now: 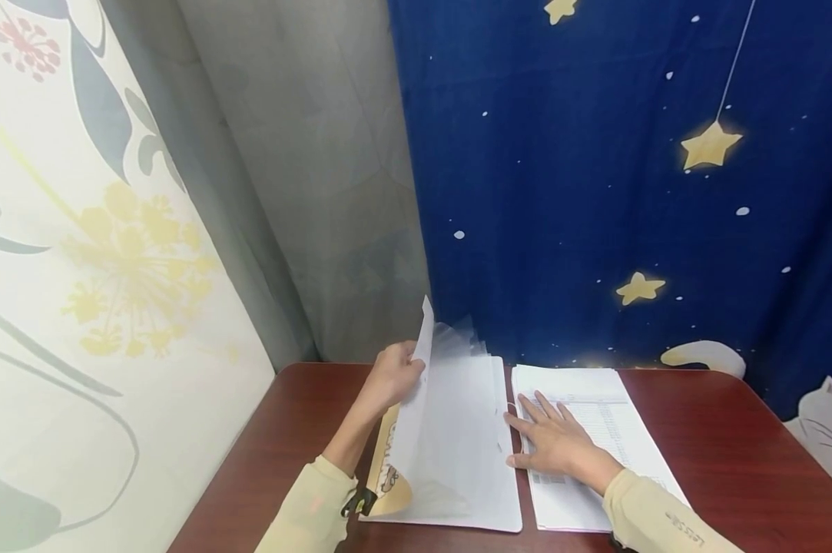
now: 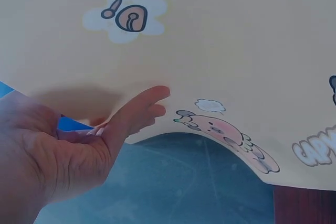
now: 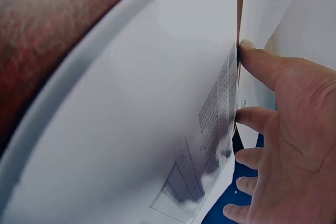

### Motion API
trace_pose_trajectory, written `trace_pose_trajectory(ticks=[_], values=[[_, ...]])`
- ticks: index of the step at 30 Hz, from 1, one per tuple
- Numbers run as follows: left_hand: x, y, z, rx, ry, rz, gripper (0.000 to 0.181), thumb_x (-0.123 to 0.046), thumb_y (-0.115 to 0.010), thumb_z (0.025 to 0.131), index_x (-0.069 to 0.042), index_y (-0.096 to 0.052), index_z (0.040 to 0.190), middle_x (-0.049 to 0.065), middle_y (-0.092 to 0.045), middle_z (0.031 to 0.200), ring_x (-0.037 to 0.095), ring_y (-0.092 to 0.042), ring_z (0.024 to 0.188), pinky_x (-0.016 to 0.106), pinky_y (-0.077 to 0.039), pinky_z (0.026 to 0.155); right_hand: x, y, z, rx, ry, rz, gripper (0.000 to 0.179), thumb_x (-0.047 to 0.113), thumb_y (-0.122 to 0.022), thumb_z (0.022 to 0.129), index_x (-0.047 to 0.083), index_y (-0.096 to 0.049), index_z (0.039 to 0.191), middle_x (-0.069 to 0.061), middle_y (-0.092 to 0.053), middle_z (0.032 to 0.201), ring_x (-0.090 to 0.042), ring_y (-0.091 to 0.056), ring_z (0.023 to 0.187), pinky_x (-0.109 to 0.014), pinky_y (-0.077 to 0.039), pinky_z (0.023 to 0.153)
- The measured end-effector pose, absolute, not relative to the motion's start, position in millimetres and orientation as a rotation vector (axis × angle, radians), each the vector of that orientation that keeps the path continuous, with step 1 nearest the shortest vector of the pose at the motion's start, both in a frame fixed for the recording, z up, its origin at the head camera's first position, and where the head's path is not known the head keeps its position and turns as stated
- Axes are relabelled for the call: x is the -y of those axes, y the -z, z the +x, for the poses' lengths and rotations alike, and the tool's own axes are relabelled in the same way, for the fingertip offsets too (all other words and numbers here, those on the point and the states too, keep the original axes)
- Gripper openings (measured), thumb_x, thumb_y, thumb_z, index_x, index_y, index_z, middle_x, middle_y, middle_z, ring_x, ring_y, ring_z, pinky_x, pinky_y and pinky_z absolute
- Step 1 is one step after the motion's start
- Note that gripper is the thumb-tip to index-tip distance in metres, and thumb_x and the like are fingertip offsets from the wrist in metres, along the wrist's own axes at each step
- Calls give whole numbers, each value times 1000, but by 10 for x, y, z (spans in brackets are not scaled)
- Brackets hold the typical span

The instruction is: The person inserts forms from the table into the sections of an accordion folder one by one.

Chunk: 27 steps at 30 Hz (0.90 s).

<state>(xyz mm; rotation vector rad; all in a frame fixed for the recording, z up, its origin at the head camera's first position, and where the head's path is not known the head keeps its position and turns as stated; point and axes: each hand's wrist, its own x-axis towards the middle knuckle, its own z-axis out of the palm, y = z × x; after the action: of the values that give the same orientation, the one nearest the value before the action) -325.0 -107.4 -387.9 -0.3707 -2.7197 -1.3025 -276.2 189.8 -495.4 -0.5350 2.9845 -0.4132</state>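
A folder [image 1: 467, 438] with a white inner side lies on the table, its transparent sheets [image 1: 457, 339] fanning up at the top. My left hand [image 1: 396, 376] grips the edge of its raised cover [image 1: 421, 384]. The left wrist view shows the cover's tan outer face [image 2: 236, 51] with cartoon drawings, and my left hand [image 2: 79, 145] at its edge. To the right, my right hand [image 1: 557, 442] rests with spread fingers on a stack of printed paper [image 1: 637, 453], along its left edge. In the right wrist view, my right hand [image 3: 294, 129] has its fingertips at the paper's edge [image 3: 131, 103].
The dark red wooden table [image 1: 734, 445] extends on both sides of the papers. Behind it hang a grey curtain [image 1: 319, 192] and a blue curtain [image 1: 561, 177] with stars. A white floral-patterned surface [image 1: 146, 384] stands along the left.
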Motion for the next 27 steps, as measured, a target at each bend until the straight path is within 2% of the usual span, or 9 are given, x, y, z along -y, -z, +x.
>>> trace_pose_trajectory(ticks=[4,9,11,12,15,17,18,21,27], values=[[1052,3888,-3245,2724,1336,-354,43,-7,-52,95,2,-69,133,2,-62,66,15,-57,68,28,-46,65,-1898,4969,-2765,-2994,440,-565,80,56,-79,88,17,-57,154,-21,-31,172,-48,-18,162,-72,-16,126],[1035,3908,-3245,2726,1403,-347,46,-8,-51,97,4,-66,138,-5,-49,58,12,-51,62,26,-42,60,-1894,4981,-2732,-3026,469,-604,81,54,-78,89,13,-55,154,-23,-31,172,-49,-20,161,-70,-17,126],[1033,3911,-3249,2730,1424,-359,46,-8,-50,97,3,-66,139,-4,-51,60,10,-50,61,25,-42,58,-1901,4980,-2696,-3042,478,-623,81,53,-77,91,11,-53,156,-23,-31,172,-49,-22,161,-70,-18,126],[1032,3912,-3253,2729,1426,-367,46,-8,-50,97,3,-65,139,-1,-57,63,10,-51,62,25,-42,58,-1906,4975,-2675,-3052,483,-636,81,52,-75,92,10,-51,157,-23,-31,172,-49,-23,161,-70,-19,126],[1043,3912,-3252,2719,1431,-381,46,-7,-50,97,3,-65,139,10,-75,85,11,-55,68,24,-45,61,-1913,4947,-2613,-3084,514,-676,79,51,-69,98,7,-46,159,-23,-32,171,-49,-24,160,-70,-20,126],[1050,3914,-3254,2710,1439,-382,47,-7,-50,97,3,-65,140,16,-79,104,11,-60,75,23,-48,66,-1930,4926,-2579,-3118,536,-677,76,50,-65,101,7,-45,160,-22,-33,171,-47,-25,160,-69,-22,126],[1052,3918,-3254,2709,1447,-376,47,-7,-50,97,3,-64,141,18,-79,107,12,-61,77,24,-48,67,-1945,4913,-2565,-3140,540,-674,74,49,-64,102,7,-44,161,-21,-33,171,-47,-25,160,-69,-23,126],[1055,3924,-3252,2702,1456,-370,45,-7,-50,97,3,-66,139,18,-80,107,13,-64,81,24,-50,70,-2015,4873,-2537,-3221,548,-633,71,45,-64,103,7,-46,160,-20,-37,170,-46,-30,159,-67,-28,125],[1054,3922,-3231,2685,1462,-386,45,-6,-50,97,3,-67,137,18,-79,102,14,-64,78,25,-51,68,-2264,4787,-2516,-3369,547,-471,62,37,-70,99,4,-56,150,-22,-56,155,-46,-52,143,-66,-44,112]])
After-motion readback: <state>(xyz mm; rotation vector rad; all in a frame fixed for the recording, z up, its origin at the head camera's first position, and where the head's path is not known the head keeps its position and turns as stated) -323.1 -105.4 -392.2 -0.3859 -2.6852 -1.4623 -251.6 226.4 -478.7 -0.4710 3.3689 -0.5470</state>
